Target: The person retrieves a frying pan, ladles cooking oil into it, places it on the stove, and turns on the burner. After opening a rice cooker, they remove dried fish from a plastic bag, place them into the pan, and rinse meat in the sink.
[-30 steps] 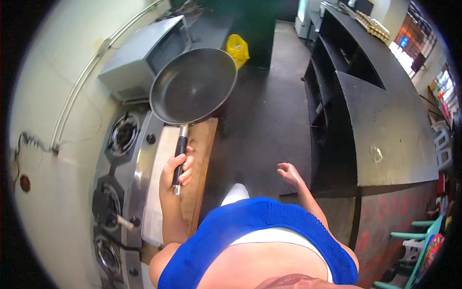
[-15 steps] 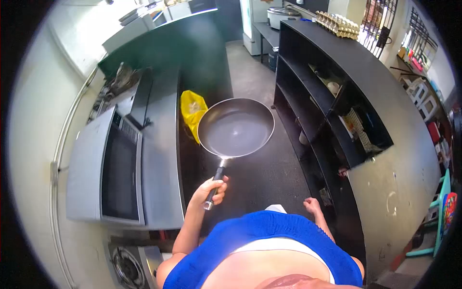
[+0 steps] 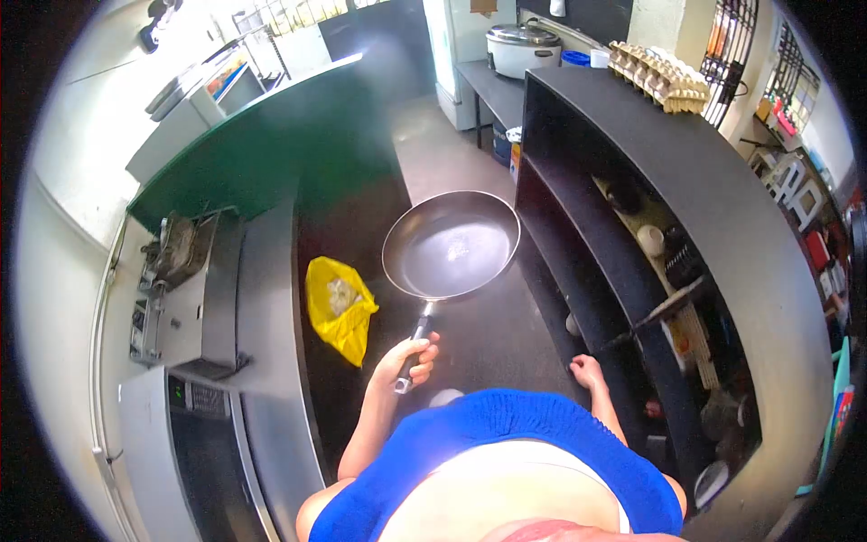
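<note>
Left hand (image 3: 398, 359): fingers (image 3: 423, 369) curled around black handle (image 3: 423, 325), grasping it. Frying pan (image 3: 452, 239): round, dark interior, bright glare near middle, thin light rim; bowl beyond fingers, slightly right, open side up. Right hand (image 3: 590, 371): fingers loosely bent, near black shelf unit (image 3: 578, 244); whether gripping or touching anything, cannot tell.

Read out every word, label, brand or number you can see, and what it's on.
No text is readable.
Microwave display: green marks, too small to read.
Dark blue container under the far table: pale markings, too blurred.
Frying pan in the left hand: pale patch inside, no legible lettering.
</note>
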Demonstrator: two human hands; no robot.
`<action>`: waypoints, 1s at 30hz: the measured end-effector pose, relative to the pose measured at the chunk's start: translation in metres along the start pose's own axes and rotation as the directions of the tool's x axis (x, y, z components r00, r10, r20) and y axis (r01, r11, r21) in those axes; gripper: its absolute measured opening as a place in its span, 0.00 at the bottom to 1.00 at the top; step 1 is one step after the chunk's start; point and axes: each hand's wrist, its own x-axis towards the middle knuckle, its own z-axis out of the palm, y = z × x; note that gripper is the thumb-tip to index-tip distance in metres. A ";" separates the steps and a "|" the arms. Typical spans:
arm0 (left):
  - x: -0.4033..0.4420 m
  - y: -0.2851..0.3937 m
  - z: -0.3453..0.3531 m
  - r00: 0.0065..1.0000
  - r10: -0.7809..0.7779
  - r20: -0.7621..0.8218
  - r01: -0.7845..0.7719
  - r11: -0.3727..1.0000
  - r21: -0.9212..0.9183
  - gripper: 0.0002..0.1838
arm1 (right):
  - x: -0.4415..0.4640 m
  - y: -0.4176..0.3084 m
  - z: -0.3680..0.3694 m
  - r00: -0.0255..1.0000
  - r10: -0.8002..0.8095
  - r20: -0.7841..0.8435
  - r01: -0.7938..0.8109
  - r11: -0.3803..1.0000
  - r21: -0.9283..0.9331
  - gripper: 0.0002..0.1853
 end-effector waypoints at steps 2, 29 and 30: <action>0.040 0.040 -0.003 0.999 0.028 -0.019 -0.028 1.000 0.004 0.12 | 0.077 -0.060 -0.009 0.986 -0.165 -0.008 0.165 0.986 0.013 0.16; 0.622 0.564 -0.062 1.000 -0.009 -0.010 0.010 0.983 0.186 0.16 | 0.828 -0.498 -0.449 0.806 -0.560 -0.195 0.336 0.702 -0.628 0.12; 0.642 0.578 -0.063 1.000 -0.011 0.000 0.010 0.979 0.205 0.16 | 0.859 -0.491 -0.464 0.848 -0.499 -0.180 0.302 0.733 -0.609 0.12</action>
